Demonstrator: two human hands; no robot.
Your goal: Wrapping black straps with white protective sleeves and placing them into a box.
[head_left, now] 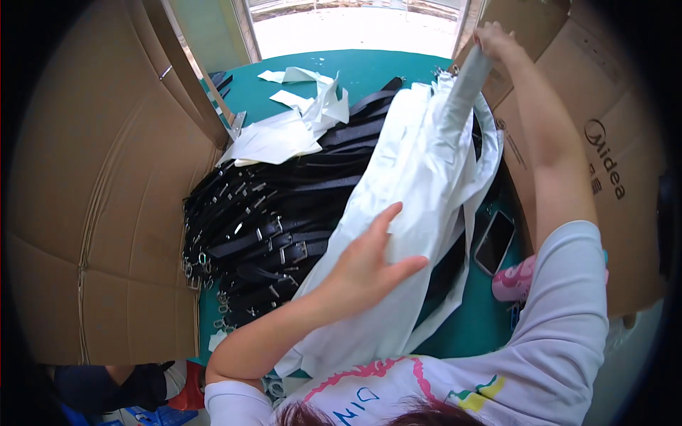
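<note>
My left hand point(362, 266) is open, its fingers and thumb spread over a pile of long white sleeves point(398, 163); whether it touches them I cannot tell. At the far right, my raised right hand point(495, 39) is closed around the upper end of one long white sleeve point(465, 89), which slants down onto the pile. What is inside that sleeve is hidden. To the left of the pile lie many black belts point(284, 188) with silver metal buckles point(293, 252), heaped side by side.
Crumpled white sheets point(284, 135) lie on the belts at the back of the green table point(355, 64). A phone point(495, 243) and a pink can-shaped container point(513, 280) are at the right. Cardboard point(128, 213) walls the left side, and a carton point(597, 142) stands at the right.
</note>
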